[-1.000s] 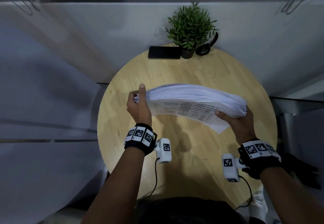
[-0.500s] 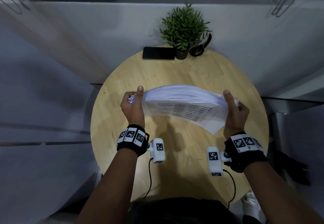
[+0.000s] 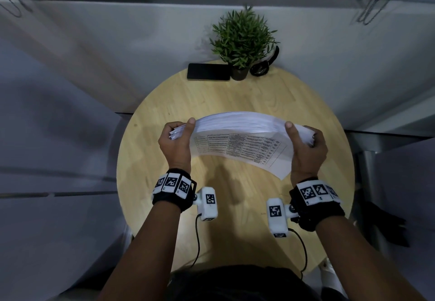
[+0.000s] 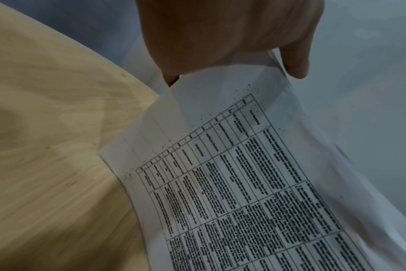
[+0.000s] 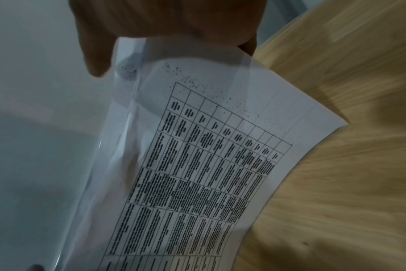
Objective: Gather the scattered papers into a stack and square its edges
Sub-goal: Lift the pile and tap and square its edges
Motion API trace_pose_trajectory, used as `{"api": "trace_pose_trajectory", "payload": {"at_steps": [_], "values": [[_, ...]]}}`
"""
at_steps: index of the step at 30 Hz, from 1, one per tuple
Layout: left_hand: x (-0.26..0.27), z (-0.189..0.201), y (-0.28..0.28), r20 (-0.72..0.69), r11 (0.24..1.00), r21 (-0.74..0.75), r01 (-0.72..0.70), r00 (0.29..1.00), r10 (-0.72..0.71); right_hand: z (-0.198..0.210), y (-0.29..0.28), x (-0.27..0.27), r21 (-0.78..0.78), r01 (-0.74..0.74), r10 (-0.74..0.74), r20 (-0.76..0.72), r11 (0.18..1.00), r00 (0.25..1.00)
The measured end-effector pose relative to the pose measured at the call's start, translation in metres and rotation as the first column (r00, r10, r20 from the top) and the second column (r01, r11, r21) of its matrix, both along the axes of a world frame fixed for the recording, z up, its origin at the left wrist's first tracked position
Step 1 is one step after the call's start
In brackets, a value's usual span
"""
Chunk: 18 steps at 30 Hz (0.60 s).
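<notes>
R hand regripped, stack end

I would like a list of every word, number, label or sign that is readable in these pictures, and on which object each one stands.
None can be quoted.
Printed table on the front sheet of the paper stack: rows of text, too blurred to read in all views.
Square black-and-white markers on the wrist bands and wrist cameras: coded patterns, no letters.
Phone: dark, no text visible.
</notes>
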<state>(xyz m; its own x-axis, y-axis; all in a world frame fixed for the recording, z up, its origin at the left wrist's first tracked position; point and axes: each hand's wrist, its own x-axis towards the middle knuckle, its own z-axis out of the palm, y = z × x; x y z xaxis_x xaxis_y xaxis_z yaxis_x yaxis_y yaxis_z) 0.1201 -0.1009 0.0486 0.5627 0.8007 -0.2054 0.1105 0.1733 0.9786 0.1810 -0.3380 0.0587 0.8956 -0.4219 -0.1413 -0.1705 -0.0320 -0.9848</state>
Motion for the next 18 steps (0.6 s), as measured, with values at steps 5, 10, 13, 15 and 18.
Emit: {"api": "trace_pose_trajectory", "payload": {"at_steps": [5, 10, 13, 15, 18], "values": [[-0.003, -0.003, 0.001, -0.004, 1.0, -0.007, 0.003, 1.0, -0.003, 0.001, -0.003, 0.0, 0.012, -0.033, 0.034, -0.036, 0.999, 0.999], [-0.002, -0.003, 0.002, 0.0, 1.0, -0.025, 0.003, 1.0, -0.003, 0.001, -0.01, 0.0, 0.09, -0.091, 0.096, -0.055, 0.992, 0.994], [-0.002, -0.005, 0.003, 0.003, 0.999, -0.039, 0.024, 1.0, -0.024, 0.004, -0.012, 0.004, 0.188, -0.066, 0.085, -0.094, 0.98, 0.992], [-0.003, -0.005, 0.004, 0.004, 0.998, -0.048, 0.034, 0.999, -0.034, 0.003, -0.013, 0.004, 0.21, -0.052, 0.08, -0.123, 0.976, 0.989], [-0.003, -0.005, 0.004, -0.001, 0.998, -0.049, 0.032, 0.999, -0.032, -0.004, -0.015, 0.002, 0.2, -0.02, 0.052, -0.156, 0.98, 0.986]]}}
